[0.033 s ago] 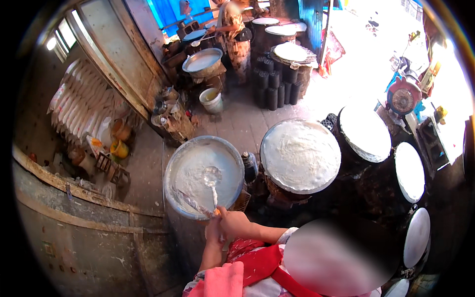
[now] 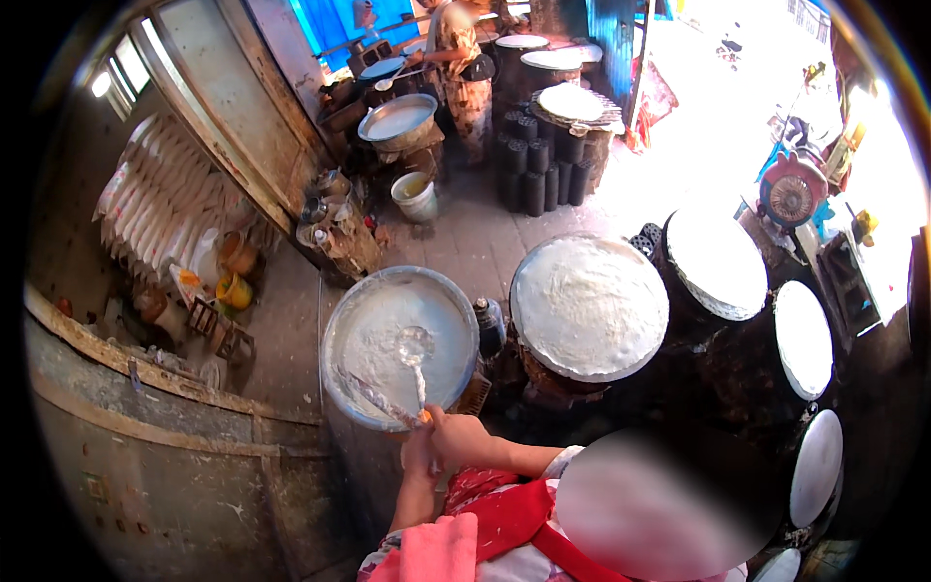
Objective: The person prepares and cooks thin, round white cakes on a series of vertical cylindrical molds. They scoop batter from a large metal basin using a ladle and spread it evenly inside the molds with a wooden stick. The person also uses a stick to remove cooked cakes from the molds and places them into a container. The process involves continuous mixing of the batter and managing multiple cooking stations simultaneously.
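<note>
A wide basin (image 2: 465, 306) of white batter stands in front of me, slightly left of the middle. Its near rim is right by both my hands, which are pressed close together. In my right hand (image 2: 463, 441) is the handle of a batter-coated ladle (image 2: 416, 364), whose round bowl rests at the batter's surface. Lower and closer to the body, my left hand (image 2: 419, 458) is closed, its fingers partly hidden. A long, flat batter-smeared stick (image 2: 367, 390) slants across the basin, its near end running to my left hand.
Right of the basin, a round griddle (image 2: 589, 306) spread with white batter sits beside a dark bottle (image 2: 490, 325). More white-topped griddles (image 2: 716, 264) curve along the right. Farther off are a bucket (image 2: 415, 197), stacked black cylinders (image 2: 535, 170) and a person (image 2: 456, 58) by another basin (image 2: 398, 121).
</note>
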Demonstrator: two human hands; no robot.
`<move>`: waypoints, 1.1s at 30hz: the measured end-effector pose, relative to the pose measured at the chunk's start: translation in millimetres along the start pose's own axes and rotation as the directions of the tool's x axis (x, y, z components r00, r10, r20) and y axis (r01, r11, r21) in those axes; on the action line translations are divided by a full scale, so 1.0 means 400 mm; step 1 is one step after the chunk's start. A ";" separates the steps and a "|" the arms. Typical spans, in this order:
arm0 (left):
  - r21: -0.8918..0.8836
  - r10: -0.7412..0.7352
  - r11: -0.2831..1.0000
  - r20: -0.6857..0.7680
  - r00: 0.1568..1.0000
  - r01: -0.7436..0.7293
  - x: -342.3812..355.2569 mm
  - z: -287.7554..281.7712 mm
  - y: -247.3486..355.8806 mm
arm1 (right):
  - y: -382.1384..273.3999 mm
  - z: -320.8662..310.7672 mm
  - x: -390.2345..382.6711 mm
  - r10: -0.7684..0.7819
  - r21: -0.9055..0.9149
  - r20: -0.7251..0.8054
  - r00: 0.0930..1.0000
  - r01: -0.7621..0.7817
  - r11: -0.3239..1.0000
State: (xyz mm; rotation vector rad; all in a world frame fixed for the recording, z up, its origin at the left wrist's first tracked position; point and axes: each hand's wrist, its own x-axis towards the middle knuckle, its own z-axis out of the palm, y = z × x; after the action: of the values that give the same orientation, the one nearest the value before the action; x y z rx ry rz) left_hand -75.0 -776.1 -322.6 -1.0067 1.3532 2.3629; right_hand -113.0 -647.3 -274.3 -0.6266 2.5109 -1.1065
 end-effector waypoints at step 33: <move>-0.087 -0.002 0.996 0.075 0.997 0.008 0.005 -0.051 0.104 | 0.170 -0.121 -0.063 -0.018 -0.060 -0.264 0.964 0.002 0.998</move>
State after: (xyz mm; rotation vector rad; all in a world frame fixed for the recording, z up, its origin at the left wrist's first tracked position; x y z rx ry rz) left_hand -88.7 -815.9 -303.0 -0.9327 1.2295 2.4490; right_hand -131.5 -564.0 -291.4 -0.5379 2.7777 -1.1929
